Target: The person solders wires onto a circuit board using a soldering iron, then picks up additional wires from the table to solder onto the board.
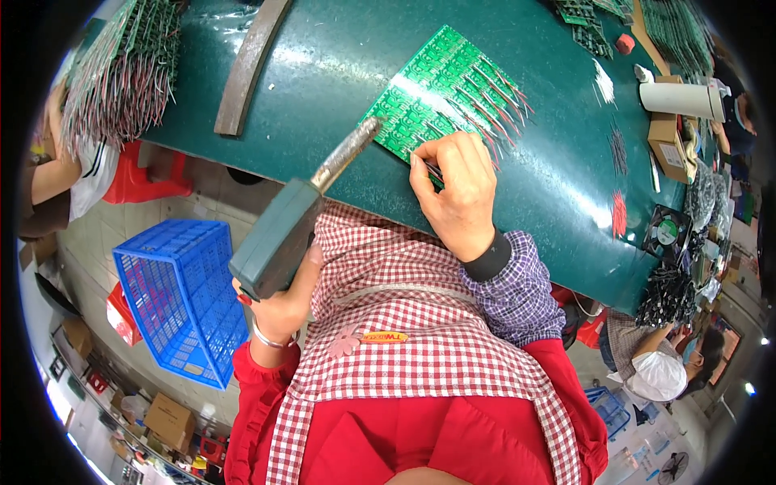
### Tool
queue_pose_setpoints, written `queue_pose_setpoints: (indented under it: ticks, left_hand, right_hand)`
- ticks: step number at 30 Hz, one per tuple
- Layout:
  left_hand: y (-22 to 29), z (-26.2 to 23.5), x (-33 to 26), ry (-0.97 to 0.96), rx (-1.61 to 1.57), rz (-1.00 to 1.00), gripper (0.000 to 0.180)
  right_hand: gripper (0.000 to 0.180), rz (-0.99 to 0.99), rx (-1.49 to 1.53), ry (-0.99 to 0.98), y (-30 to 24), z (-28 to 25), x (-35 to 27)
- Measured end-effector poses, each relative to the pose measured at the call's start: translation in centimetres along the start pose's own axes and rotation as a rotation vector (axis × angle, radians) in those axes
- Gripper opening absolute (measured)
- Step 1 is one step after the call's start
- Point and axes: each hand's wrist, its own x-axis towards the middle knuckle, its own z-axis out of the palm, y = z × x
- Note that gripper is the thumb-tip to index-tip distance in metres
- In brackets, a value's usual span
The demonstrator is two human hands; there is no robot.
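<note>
My left hand (287, 303) is closed around the dark green body of a soldering gun (283, 234). The worn metal tip of the gun points up and right, reaching the left edge of a green circuit board panel (420, 81). This panel lies flat on the table, slanted, with rows of small repeated boards. Red and black wires (493, 101) stick out from its right side. Over the panel's near corner is my right hand (459, 186), its fingers pinched together. Dark wire ends show beside the thumb, but whatever the fingertips grip is hidden.
A metal bar (246, 73) lies on the green table (323, 89). Wired boards (129, 73) are stacked far left. White (603, 82), black (618, 149) and red wires (618, 212) lie in bunches at right, near a white cylinder (683, 100). A blue crate (182, 299) stands on the floor. Other people work nearby.
</note>
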Motion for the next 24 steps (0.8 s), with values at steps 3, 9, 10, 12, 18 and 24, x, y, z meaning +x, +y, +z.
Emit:
queue_pose_setpoints:
  ticks: [3,9,10,12,18,24]
  left_hand:
    - [0.3,0.4,2.6,0.030,0.082,0.107,0.024]
    - [4.8,0.8,7.2,0.149,0.136,0.329,0.027]
    - [5.6,1.0,8.0,0.164,0.146,0.358,0.027]
    - [7.0,1.6,10.0,0.368,-0.015,0.560,0.036]
    - [5.5,1.1,22.4,0.457,0.235,0.681,0.017]
    - [5.6,2.5,19.0,0.242,-0.063,0.320,0.017]
  right_hand:
    - [0.018,-0.004,0.000,0.007,0.0,0.1,0.1]
    - [0.018,-0.010,0.020,0.004,-0.6,-0.4,0.5]
    - [0.018,0.004,0.001,-0.008,-0.6,-0.4,0.4]
    - [0.018,-0.004,0.017,0.015,-0.7,-0.6,0.3]
    - [0.013,0.008,0.094,0.010,-1.1,-1.4,0.1]
    - [0.015,0.135,0.047,0.193,3.1,-8.1,0.7]
